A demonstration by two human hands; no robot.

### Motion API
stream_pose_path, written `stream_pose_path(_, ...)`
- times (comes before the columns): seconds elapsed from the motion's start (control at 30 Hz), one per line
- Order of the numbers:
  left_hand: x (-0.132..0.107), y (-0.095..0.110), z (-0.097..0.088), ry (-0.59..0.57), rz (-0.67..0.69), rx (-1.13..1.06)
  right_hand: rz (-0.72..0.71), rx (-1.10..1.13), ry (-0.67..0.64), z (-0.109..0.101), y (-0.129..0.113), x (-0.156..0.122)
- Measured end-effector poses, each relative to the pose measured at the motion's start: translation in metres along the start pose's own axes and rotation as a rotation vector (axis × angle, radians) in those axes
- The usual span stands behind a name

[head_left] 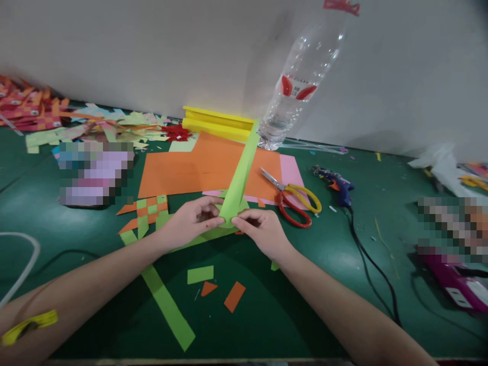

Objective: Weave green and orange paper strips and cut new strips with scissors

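Note:
Between both hands a light green paper strip [241, 175] stands raised, leaning away toward the wall. My left hand [192, 218] pinches its near end from the left, thumb against the fingers. On the other side my right hand [263, 226] pinches the same end, the two thumbs close together. More green paper lies under the hands. Left of my left hand rests a woven orange and green paper fish [150, 209]. A long green strip [168, 305] lies in front of it. Scissors [292, 195] with red and yellow handles lie half open beyond my right hand.
Orange paper sheets [171, 173] lie behind the hands. A tilted plastic bottle [293, 86] and yellow folded paper [217, 122] stand by the wall. To the right are a blue glue gun [339, 188] with a cord and a magenta device [453, 279]. Paper scraps [95, 127] pile up back left.

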State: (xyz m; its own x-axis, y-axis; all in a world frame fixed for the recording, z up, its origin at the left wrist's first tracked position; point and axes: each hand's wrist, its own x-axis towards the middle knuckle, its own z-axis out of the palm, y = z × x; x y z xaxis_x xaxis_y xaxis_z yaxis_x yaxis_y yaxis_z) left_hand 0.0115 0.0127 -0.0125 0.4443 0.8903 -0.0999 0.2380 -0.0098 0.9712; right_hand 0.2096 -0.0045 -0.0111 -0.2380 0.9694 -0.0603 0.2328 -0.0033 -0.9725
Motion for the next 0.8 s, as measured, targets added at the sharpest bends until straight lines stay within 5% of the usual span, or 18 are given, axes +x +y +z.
stream_pose_path(0.8, -0.0004, -0.0015, -0.0003, -0.039, 0.005, -0.057, -0.043, 0.003, 0.034, 0.0063, -0.001, -0.0036)
